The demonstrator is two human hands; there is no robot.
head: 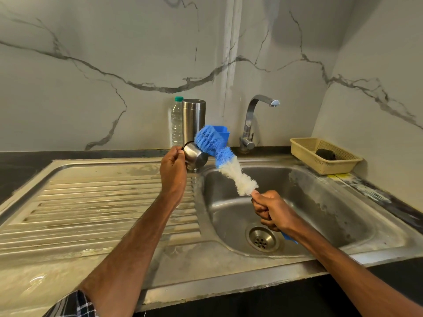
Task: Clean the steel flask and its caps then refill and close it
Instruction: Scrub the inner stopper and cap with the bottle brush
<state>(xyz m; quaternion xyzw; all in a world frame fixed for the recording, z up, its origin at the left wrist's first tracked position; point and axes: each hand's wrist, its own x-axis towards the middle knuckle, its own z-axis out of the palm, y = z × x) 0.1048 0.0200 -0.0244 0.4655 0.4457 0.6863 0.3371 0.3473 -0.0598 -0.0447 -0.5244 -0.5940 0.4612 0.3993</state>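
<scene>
Over the sink (332,202), my left hand (172,170) pinches the light, probably slippery steel cap (196,156) by its rim; my right hand (271,210) grips the brush (220,154).

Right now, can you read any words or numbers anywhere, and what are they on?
No text here can be read.
Yellow sticker on the sink edge: too blurred to read.
Bottle, flask, cap, brush: no print shows.
</scene>
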